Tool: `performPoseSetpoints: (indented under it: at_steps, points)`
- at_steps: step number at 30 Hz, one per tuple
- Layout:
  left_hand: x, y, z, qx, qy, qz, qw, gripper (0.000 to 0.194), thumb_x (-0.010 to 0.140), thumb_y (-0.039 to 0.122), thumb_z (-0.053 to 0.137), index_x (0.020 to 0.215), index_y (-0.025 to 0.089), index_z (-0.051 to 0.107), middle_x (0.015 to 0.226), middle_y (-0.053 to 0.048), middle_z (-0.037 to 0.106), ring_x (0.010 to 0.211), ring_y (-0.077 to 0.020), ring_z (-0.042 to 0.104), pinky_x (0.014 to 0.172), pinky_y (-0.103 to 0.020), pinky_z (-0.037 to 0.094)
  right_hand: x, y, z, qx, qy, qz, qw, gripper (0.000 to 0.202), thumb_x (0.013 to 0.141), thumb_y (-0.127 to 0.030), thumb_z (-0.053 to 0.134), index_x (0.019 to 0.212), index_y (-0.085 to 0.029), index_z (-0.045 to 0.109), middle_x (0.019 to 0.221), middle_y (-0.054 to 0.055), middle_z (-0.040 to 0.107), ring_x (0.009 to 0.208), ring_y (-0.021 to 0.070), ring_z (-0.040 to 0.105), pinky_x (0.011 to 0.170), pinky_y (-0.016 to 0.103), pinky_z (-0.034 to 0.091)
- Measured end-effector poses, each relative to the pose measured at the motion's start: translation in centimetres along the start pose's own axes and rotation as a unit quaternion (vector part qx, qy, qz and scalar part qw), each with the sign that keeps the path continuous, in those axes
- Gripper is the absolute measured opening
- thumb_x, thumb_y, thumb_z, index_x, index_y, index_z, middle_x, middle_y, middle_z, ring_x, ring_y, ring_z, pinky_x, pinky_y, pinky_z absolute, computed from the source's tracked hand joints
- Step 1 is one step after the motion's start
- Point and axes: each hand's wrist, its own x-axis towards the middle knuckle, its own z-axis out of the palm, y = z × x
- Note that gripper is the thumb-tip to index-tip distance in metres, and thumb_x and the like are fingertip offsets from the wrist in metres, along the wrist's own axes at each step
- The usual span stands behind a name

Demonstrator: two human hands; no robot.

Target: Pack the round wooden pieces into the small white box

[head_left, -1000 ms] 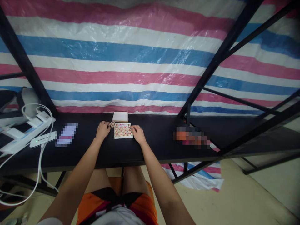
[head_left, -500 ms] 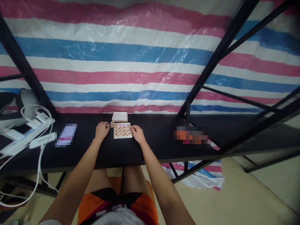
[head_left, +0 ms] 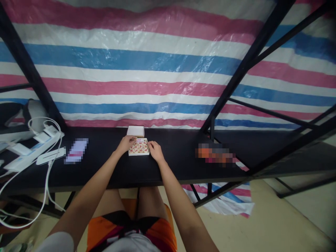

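Round Chinese chess pieces (head_left: pixel 140 147) with red characters lie in rows in a small white box (head_left: pixel 139 154) on the black table. My left hand (head_left: pixel 126 144) reaches over the box's back left corner, fingers pinched together on what looks like a Chinese chess piece, mostly hidden by the fingers. Against the box's right side, my right hand (head_left: pixel 155 151) rests with bent fingers, gripping its edge. Just behind the box lies a white lid (head_left: pixel 135 131).
On the left of the table (head_left: pixel 105 175) are a blurred-out phone (head_left: pixel 76 150), a white device (head_left: pixel 50 156) and a power strip (head_left: pixel 34 148) with looping white cables. A blurred orange item (head_left: pixel 215 154) lies to the right. Black metal posts and a striped sheet (head_left: pixel 136 84) stand behind.
My left hand has moved right, from beside the box to over its back left corner. The small pieces seen left of the box are now hidden or gone. My right hand has stayed at the box.
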Motion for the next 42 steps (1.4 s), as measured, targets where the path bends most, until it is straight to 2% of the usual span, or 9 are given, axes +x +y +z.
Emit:
performPoseSetpoints:
  at_steps: [4, 12, 15, 18, 23, 28, 35, 39, 42]
  points:
    - [0.6, -0.1, 0.5, 0.012, -0.031, 0.02, 0.999, 0.021, 0.08, 0.028, 0.053, 0.088, 0.019, 0.07, 0.089, -0.005, 0.07, 0.081, -0.0188, 0.062, 0.078, -0.029, 0.046, 0.0, 0.1, 0.1, -0.004, 0.0, -0.002, 1.0, 0.027, 0.09, -0.033, 0.041, 0.089, -0.021, 0.065, 0.085, 0.004, 0.061, 0.081, 0.0168, 0.057, 0.078, 0.027, 0.042]
    - [0.2, 0.5, -0.2, 0.063, -0.05, 0.075, 0.994, 0.029, 0.085, 0.032, 0.046, 0.082, 0.018, 0.07, 0.09, -0.007, 0.069, 0.091, -0.0205, 0.06, 0.09, -0.031, 0.042, 0.0, -0.1, -0.1, 0.007, 0.0, 0.005, 1.0, 0.028, 0.09, -0.033, 0.041, 0.089, -0.021, 0.066, 0.085, 0.004, 0.062, 0.081, 0.0162, 0.057, 0.079, 0.027, 0.042]
    - [-0.5, -0.3, -0.8, 0.056, -0.017, 0.04, 0.998, 0.031, 0.085, 0.034, 0.045, 0.093, 0.017, 0.07, 0.099, -0.009, 0.068, 0.095, -0.0215, 0.058, 0.091, -0.033, 0.042, 0.0, -0.1, -0.1, 0.009, 0.0, 0.007, 1.0, 0.028, 0.09, -0.033, 0.041, 0.089, -0.02, 0.066, 0.084, 0.004, 0.062, 0.081, 0.0161, 0.057, 0.079, 0.026, 0.042]
    - [-1.3, -2.1, -1.7, 0.065, 0.021, -0.01, 0.998, 0.031, 0.084, 0.031, 0.045, 0.099, 0.018, 0.068, 0.104, -0.009, 0.066, 0.097, -0.0223, 0.058, 0.092, -0.035, 0.043, 0.0, 0.0, -0.1, 0.01, 0.0, 0.006, 1.0, 0.028, 0.09, -0.034, 0.041, 0.088, -0.021, 0.066, 0.083, 0.003, 0.061, 0.08, 0.0159, 0.057, 0.079, 0.026, 0.041]
    - [-2.2, -4.7, -2.5, 0.098, -0.008, -0.043, 0.994, 0.029, 0.08, 0.023, 0.048, 0.1, 0.019, 0.068, 0.105, -0.008, 0.065, 0.098, -0.0218, 0.058, 0.094, -0.035, 0.042, 0.0, -0.1, -0.1, 0.009, 0.002, 0.008, 1.0, 0.028, 0.089, -0.034, 0.041, 0.087, -0.021, 0.065, 0.082, 0.003, 0.061, 0.079, 0.0157, 0.056, 0.077, 0.025, 0.041]
    - [-2.3, -4.0, -2.4, 0.152, -0.026, -0.062, 0.986, 0.031, 0.081, 0.027, 0.048, 0.106, 0.022, 0.066, 0.108, -0.008, 0.063, 0.098, -0.0233, 0.056, 0.091, -0.035, 0.042, -0.1, -0.2, -0.2, 0.007, 0.004, 0.007, 1.0, 0.028, 0.089, -0.034, 0.041, 0.087, -0.02, 0.066, 0.081, 0.003, 0.061, 0.077, 0.0157, 0.056, 0.076, 0.026, 0.042]
    - [-2.6, -2.2, -3.0, 0.205, -0.025, -0.095, 0.974, 0.025, 0.081, 0.037, 0.051, 0.095, 0.021, 0.065, 0.099, -0.008, 0.065, 0.093, -0.0244, 0.057, 0.08, -0.032, 0.043, 0.0, 0.1, 0.0, 0.014, 0.004, 0.01, 1.0, 0.028, 0.09, -0.034, 0.04, 0.089, -0.021, 0.066, 0.086, 0.004, 0.063, 0.082, 0.0163, 0.058, 0.08, 0.027, 0.042]
    - [-2.6, -2.7, -3.1, 0.17, -0.009, -0.105, 0.98, 0.023, 0.08, 0.04, 0.053, 0.088, 0.022, 0.065, 0.094, -0.007, 0.068, 0.091, -0.0233, 0.058, 0.076, -0.03, 0.043, 0.0, 0.1, 0.0, 0.01, 0.001, 0.009, 1.0, 0.029, 0.09, -0.034, 0.04, 0.09, -0.022, 0.066, 0.085, 0.004, 0.063, 0.081, 0.0163, 0.058, 0.08, 0.027, 0.042]
    - [-2.5, -3.1, -2.9, 0.078, 0.019, -0.106, 0.991, 0.024, 0.079, 0.043, 0.055, 0.084, 0.022, 0.065, 0.088, -0.005, 0.069, 0.084, -0.0203, 0.06, 0.074, -0.028, 0.043, 0.0, 0.0, 0.0, 0.005, 0.0, 0.006, 1.0, 0.029, 0.09, -0.033, 0.039, 0.09, -0.021, 0.066, 0.085, 0.004, 0.062, 0.081, 0.0164, 0.057, 0.08, 0.027, 0.043]
